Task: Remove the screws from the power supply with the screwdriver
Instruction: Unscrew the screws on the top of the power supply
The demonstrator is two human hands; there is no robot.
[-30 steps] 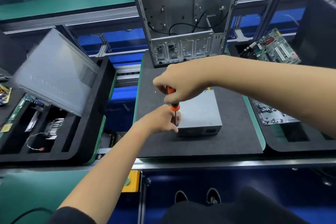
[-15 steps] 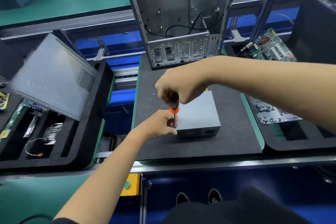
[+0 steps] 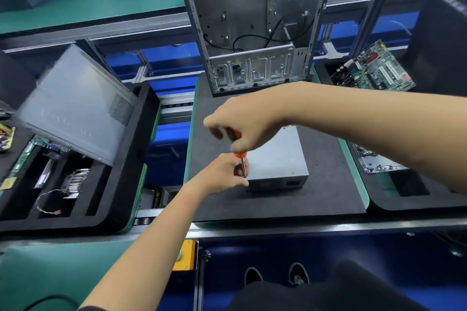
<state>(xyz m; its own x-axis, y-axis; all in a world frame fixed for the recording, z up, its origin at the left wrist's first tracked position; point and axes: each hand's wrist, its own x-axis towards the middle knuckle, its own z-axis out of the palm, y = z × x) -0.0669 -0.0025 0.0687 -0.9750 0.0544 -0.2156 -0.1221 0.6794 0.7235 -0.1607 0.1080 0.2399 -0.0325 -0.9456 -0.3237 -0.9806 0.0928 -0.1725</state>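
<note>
The only writing that can be read is "PRIME", printed on a dark box (image 3: 157, 198) seen in the gap between the two foam trays, left of the work mat; other labels are too blurred to read.

One grey power supply (image 3: 278, 159) lies flat on the black foam mat (image 3: 328, 197) at the centre of the bench. One screwdriver (image 3: 238, 151) with an orange and black handle stands nearly upright at the supply's near left corner. The right hand (image 3: 242, 126) is curled round the handle from above, directly over the left part of the supply. The left hand (image 3: 222, 174) lies just left of that corner, its fingers pinching the metal shaft low down, close to the tip. The screw itself is hidden by the fingers.

One open metal computer case (image 3: 252, 20) stands at the far edge of the mat. On the left, one grey side panel (image 3: 73, 106) leans tilted over a black foam tray (image 3: 121, 184) with parts in its compartments. Far right, one green circuit board (image 3: 376, 70) lies in another tray; near right, a small clear tray (image 3: 376, 161) holds many loose screws, too small to count.
</note>
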